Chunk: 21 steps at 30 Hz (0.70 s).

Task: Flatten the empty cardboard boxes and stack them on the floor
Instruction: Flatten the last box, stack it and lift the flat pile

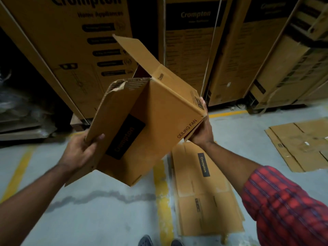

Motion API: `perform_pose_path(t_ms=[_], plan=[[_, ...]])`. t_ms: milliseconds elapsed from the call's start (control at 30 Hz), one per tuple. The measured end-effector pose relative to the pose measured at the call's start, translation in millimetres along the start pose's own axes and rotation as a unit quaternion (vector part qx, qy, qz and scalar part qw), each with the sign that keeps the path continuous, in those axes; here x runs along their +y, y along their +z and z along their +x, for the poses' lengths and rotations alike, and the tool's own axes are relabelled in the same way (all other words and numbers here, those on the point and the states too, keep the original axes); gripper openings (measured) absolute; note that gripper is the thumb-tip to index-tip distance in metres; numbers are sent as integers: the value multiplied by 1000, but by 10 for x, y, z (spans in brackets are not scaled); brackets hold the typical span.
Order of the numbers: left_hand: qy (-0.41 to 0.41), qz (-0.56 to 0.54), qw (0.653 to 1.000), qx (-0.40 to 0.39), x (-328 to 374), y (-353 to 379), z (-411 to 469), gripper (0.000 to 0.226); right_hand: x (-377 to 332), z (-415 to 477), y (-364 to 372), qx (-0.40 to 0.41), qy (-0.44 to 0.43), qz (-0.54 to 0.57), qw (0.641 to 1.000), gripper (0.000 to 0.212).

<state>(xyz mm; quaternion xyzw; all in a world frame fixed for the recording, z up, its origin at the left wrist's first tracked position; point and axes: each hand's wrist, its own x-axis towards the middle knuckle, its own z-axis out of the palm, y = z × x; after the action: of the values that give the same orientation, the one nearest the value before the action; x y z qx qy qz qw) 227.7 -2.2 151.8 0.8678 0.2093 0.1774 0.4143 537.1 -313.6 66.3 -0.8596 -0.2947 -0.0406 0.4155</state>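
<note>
At our feet, just right of the yellow floor line (160, 183), lies a flattened box (204, 192), almost directly below our right hand (201, 134). Above it we hold the ceiling-fan box (159, 110) in the air, hands well apart on opposite sides: our left hand (80, 153) grips the near left panel edge, the right curls round the right-hand corner. The box is not yet flat; its long axis runs away from us, tilted, with the open mouth and raised flap (134, 52) at the far end, toward the tall cartons (71, 50). We judge that squeezing the sides together comes next; the flattened box sits on the right hand's side.
</note>
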Motion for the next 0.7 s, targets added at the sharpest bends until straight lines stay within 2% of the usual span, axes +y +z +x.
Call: perform_pose_path(t_ms=[133,200,300,367,467,600,700], plan=[[-16,-5,999,48,-201,207,83,24,-97,50,74,4,-85,-25,996,144],[-30,-20,996,76,-389,431,93,29,-116,5,193,14,-114,-38,993,130],[-59,-27,991,117,-804,890,36,15,-24,-138,496,42,-130,-26,990,102],[-76,-35,985,150,-1140,1238,-5,27,132,-241,707,54,-142,-30,988,95],[-117,-80,972,185,-1568,1763,-87,17,458,-411,952,52,-154,-76,984,98],[-125,-82,969,197,-2095,2366,-195,36,945,-670,1245,67,-201,-183,960,102],[-129,-84,969,191,-2451,2699,-274,38,1172,-862,1437,69,-213,-221,949,110]])
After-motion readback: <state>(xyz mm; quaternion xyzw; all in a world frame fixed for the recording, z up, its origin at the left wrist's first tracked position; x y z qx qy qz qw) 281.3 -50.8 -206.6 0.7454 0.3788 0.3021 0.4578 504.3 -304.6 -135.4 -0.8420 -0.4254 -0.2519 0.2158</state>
